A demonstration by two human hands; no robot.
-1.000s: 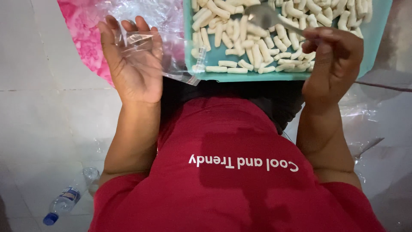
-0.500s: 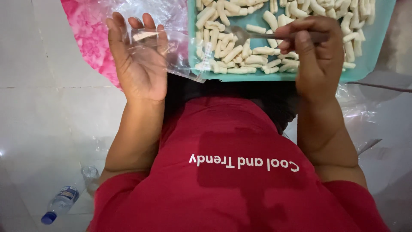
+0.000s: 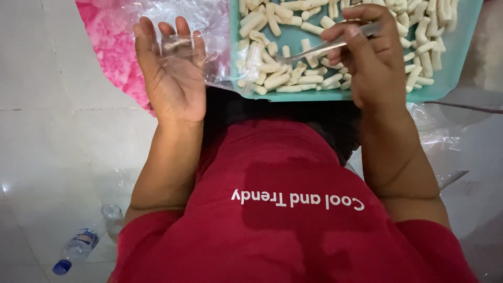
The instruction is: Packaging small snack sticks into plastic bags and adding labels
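One view only: head cam, worn on the person's head, looking steeply down, almost straight along their own body. Red shirt fills the lower centre, close to the lens. Both forearms run up the frame from the bottom; left hand upper left, right hand upper right, both near, approx. at arm's reach. Teal tray cut off by the top edge, so the far side of the scene is out of frame. White tiled floor shows at left and right, further below. No 2nd view to share with.
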